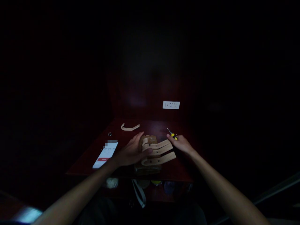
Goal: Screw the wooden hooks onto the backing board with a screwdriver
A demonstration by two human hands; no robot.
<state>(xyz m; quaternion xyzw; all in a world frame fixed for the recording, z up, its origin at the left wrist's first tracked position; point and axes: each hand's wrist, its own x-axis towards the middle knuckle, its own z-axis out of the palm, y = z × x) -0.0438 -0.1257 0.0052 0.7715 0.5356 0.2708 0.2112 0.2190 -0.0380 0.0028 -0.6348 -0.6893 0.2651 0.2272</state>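
Three curved light-wood strips, shaped like hooks (165, 157), lie side by side on a brown block (150, 170) that looks wrapped in tape. My left hand (132, 153) holds them from the left, its thumb across the strips and its fingers along the far side of the block. Dark holes show in the strips. In my right hand (182, 144) is a screwdriver (173, 136) with a yellow and black handle, its shaft pointing up and left, away from the wood. The fingers beneath the handle are partly hidden.
Another wooden hook (130, 128) lies farther back on the dark red table (82, 167). Small metal pieces (109, 134) and a lit phone (106, 154) are at the left. A white socket panel (171, 105) is on the back wall. Below the tabletop, a shelf holds a pale strap (140, 195).
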